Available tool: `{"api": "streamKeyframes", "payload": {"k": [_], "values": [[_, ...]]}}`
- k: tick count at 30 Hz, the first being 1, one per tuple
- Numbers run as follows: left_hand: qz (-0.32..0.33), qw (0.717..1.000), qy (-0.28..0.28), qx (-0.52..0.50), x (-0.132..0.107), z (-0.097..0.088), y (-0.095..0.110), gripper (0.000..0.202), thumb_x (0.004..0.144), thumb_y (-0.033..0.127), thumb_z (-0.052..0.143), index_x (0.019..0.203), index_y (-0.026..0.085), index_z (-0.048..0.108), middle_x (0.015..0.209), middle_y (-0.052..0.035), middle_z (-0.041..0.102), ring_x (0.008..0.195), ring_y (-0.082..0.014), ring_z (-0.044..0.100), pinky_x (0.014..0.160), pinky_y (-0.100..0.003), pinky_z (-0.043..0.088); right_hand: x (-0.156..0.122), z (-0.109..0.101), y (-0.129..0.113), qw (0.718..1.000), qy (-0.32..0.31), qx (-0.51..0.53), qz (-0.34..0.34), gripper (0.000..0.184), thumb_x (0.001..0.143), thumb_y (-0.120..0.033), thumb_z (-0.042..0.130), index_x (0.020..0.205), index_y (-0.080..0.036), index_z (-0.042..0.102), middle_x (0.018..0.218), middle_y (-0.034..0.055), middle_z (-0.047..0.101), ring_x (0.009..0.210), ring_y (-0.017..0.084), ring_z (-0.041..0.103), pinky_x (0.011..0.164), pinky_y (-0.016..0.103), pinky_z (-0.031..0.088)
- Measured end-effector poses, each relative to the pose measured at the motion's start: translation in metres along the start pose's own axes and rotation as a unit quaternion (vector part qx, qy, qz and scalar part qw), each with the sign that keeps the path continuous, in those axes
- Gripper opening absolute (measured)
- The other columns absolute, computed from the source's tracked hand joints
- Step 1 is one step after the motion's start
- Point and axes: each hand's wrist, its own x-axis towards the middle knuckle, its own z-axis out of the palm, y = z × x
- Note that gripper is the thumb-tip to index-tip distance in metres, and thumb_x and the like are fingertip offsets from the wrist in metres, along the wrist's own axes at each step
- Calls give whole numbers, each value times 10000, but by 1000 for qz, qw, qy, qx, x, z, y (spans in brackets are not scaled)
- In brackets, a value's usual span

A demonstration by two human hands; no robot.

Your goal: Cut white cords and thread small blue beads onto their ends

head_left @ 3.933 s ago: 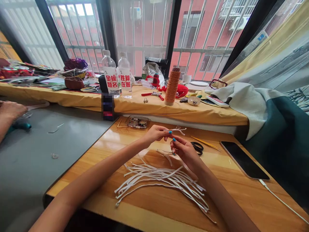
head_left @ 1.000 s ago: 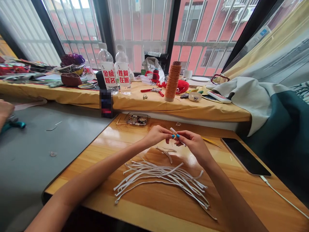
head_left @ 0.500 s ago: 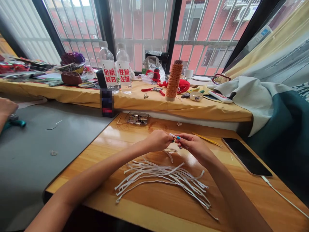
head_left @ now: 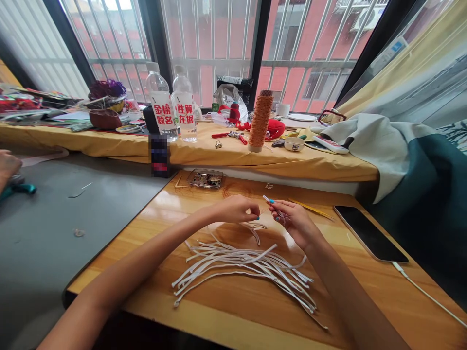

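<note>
My right hand [head_left: 292, 218] is closed on a white cord, pinching it near its end [head_left: 267, 199] between thumb and finger, with more of the cord gathered in the palm. To its left, my left hand [head_left: 239, 210] is pinched on a fine orange-brown thread [head_left: 264, 210] that spans the small gap to the right hand. A few short looped white cords [head_left: 257, 233] lie on the wood just below the hands. Nearer to me is a loose bundle of white cords [head_left: 237, 262], spread left to right across the wooden table [head_left: 153, 291].
A clear tray of small beads [head_left: 205, 178] and loose orange thread [head_left: 235, 190] lie behind my hands. At right is a phone [head_left: 370, 233] with a charging cable. Bottles [head_left: 187, 104], an orange thread spool [head_left: 261, 121] and red-handled pliers [head_left: 229, 136] occupy the sill. Another person's hand [head_left: 8, 165] shows far left.
My hands have come apart from touching: the left has drawn slightly left, pulling thread out between them. My right hand still holds the white cord, its tip now pointing up and left.
</note>
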Motion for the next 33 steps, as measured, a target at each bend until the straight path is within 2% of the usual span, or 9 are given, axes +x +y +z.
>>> {"api": "streamKeyframes", "payload": {"k": [3,6,10,14,16,20,24,26,33], "values": [[0,999,-28,24,-1,3,-1,140,732,177,491,790,171,618,760,4,649,642,-80,550,587,-157,357,0,0,3,1000,17,12,-2,120,517,-162,705,591,-107,628,546,-2,588,454,28,495,417,108,403],[17,998,-15,61,-4,4,3,140,753,202,478,801,188,609,784,8,645,664,-86,557,582,-164,356,1,0,5,998,47,29,-19,75,558,-138,684,583,-124,614,548,-1,592,464,40,512,423,114,431],[80,985,71,137,-7,4,9,170,807,232,407,843,197,569,812,14,630,650,-78,557,534,-171,344,1,0,4,995,73,71,-6,60,609,-97,645,583,-127,601,538,-5,592,437,36,510,407,102,445],[127,943,187,245,-10,7,1,193,834,282,355,895,171,501,805,-6,597,590,-82,542,472,-190,333,0,2,1,988,91,120,32,134,706,-45,537,604,-108,596,531,-1,591,411,24,509,390,84,444],[145,923,214,284,-10,10,-6,175,845,250,333,916,161,466,817,-13,586,610,-85,547,470,-191,342,0,3,0,985,86,140,56,190,748,-25,472,620,-94,595,519,4,586,402,21,507,385,80,443],[153,915,200,315,-8,16,-14,182,863,246,309,983,155,412,887,-33,564,709,-95,562,501,-186,374,-2,5,-2,982,56,157,90,221,778,-14,422,659,-75,598,522,17,587,419,29,526,400,81,457],[79,931,191,301,-8,19,-14,237,865,319,314,975,145,430,896,-43,550,670,-92,555,494,-187,372,-4,6,-4,979,48,166,109,205,772,-21,435,675,-85,605,538,15,589,435,34,538,419,78,469],[71,930,182,310,-9,19,-14,224,874,292,294,908,157,470,820,-21,551,632,-85,544,487,-187,355,-4,6,-4,977,48,168,120,195,764,-29,452,667,-93,608,540,10,584,434,31,534,424,73,469],[204,888,147,384,-13,19,-5,223,875,210,293,883,148,507,648,-4,538,554,-77,506,490,-224,308,1,0,6,991,15,115,65,90,662,-61,583,622,-137,610,579,-8,581,466,35,529,461,87,474]]}}
